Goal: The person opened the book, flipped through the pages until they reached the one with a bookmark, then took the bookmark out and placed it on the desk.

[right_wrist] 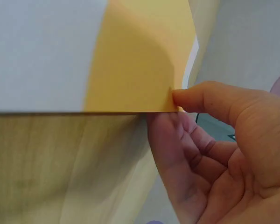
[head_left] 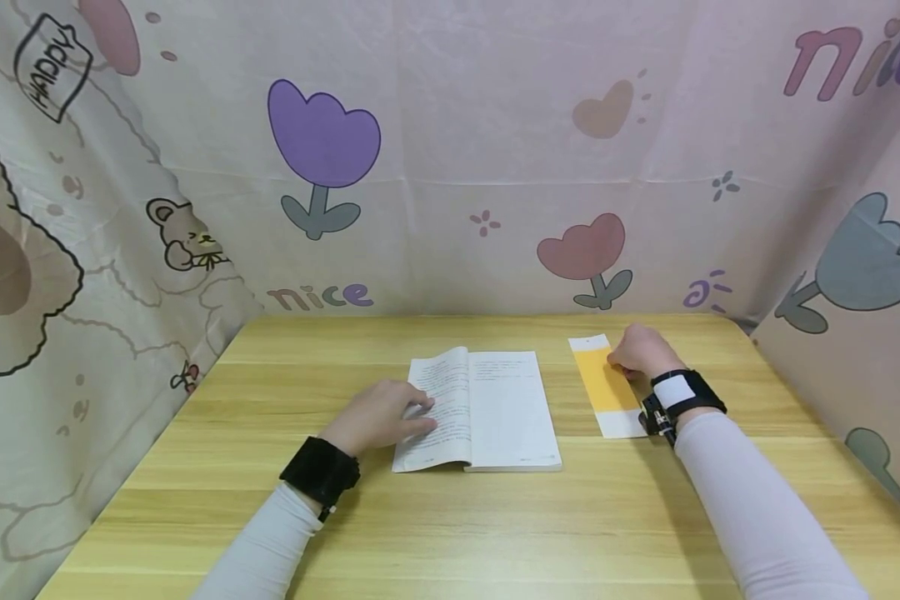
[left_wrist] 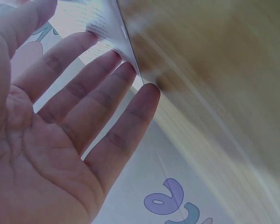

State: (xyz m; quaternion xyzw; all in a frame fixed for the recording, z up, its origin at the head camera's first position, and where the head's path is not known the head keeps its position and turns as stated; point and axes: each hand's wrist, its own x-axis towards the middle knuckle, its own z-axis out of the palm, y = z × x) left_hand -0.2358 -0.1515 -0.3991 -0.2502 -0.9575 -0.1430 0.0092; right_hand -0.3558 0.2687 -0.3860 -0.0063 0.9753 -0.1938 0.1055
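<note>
An open book (head_left: 512, 412) lies on the wooden table (head_left: 450, 533), its left page printed and its right page mostly blank. My left hand (head_left: 378, 414) rests on the left page with extended fingers. In the left wrist view the fingertips (left_wrist: 150, 95) meet the page edge. To the book's right is a yellow-and-white card bookmark (head_left: 602, 379) with a small hole near its far end. My right hand (head_left: 645, 352) pinches its right edge, thumb on top and fingers beneath. The right wrist view shows this bookmark (right_wrist: 130, 60) lifted off the table along that edge.
A patterned cloth curtain (head_left: 435, 150) with flowers and letters hangs behind the table and along both sides. Black straps with small cameras sit on both wrists, the right wristband (head_left: 686, 393) close to the bookmark's near end.
</note>
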